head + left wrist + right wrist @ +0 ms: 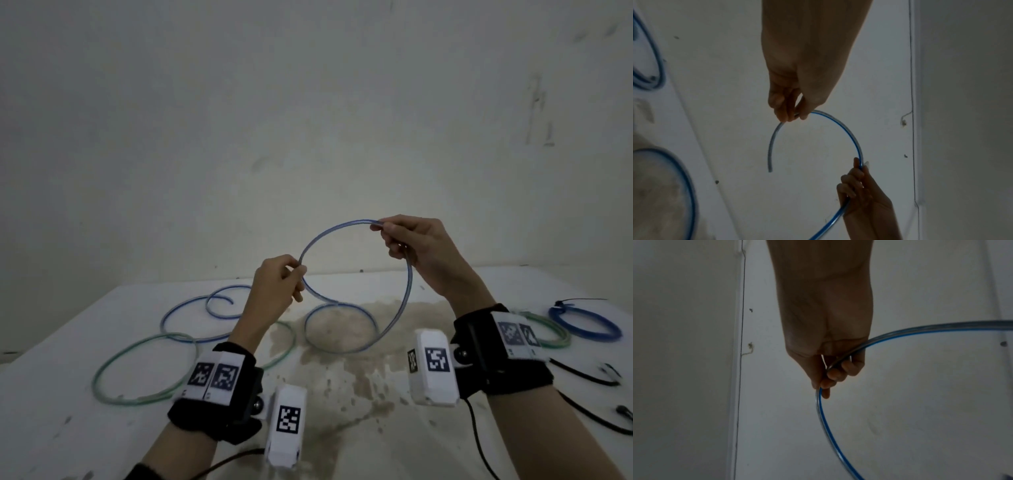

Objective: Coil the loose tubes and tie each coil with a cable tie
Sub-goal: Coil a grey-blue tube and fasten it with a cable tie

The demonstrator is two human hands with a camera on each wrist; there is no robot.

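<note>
A clear tube with a blue stripe point(329, 233) is held up above the white table point(85, 428) as a round loop. My left hand point(298, 274) pinches it on the loop's left side, and a short tail hangs below the fingers point(777, 105) in the left wrist view. My right hand point(385, 229) pinches the tube point(920, 331) at the loop's top right. From there the tube runs down past the right wrist into a smaller loop point(339, 347) lying on the table. The right hand point(859, 170) also shows in the left wrist view, gripping the tube point(846, 134).
A loose blue-striped tube point(178, 311) and a loose green tube point(113, 363) lie at the left. At the right sit a blue coil point(585, 323) with a black cable tie point(579, 301) and a green coil point(555, 337). Loose black cable ties point(582, 375) lie near the right edge.
</note>
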